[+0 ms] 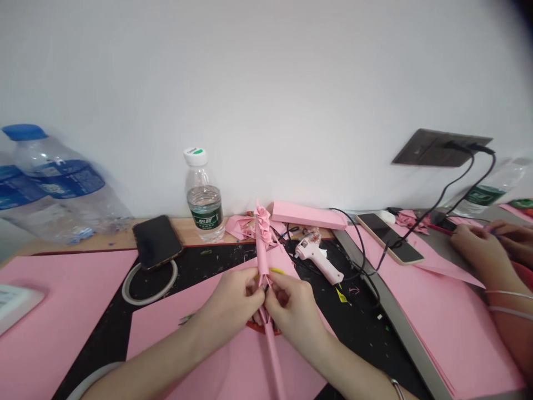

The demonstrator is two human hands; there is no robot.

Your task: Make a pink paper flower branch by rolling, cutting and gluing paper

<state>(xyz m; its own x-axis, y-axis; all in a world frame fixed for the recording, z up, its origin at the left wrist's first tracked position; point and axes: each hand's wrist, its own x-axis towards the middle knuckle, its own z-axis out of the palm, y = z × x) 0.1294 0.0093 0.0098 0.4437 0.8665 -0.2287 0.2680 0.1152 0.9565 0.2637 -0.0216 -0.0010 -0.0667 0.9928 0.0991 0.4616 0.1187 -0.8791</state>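
Both my hands meet at the middle over a sheet of pink paper (pixel 179 333). My left hand (pixel 237 291) pinches the left side of a long rolled pink paper tube (pixel 272 355). On its right side, my right hand (pixel 291 300) has thumb and forefinger closed on the same tube. A small dark bit shows between the fingertips; I cannot make out what it is. Folded pink paper flowers (pixel 263 216) stand at the tube's far end. Under my hands a red curved rim and something yellow peek out, mostly hidden.
A pink glue gun (pixel 318 258) with a black cord lies right of the tube. Behind stands a water bottle (pixel 204 205). Left are a phone (pixel 156 241), a tape roll (pixel 125 289) and large bottles (pixel 62 178). Another person's hands (pixel 478 244) work at far right, near a second phone (pixel 391 239).
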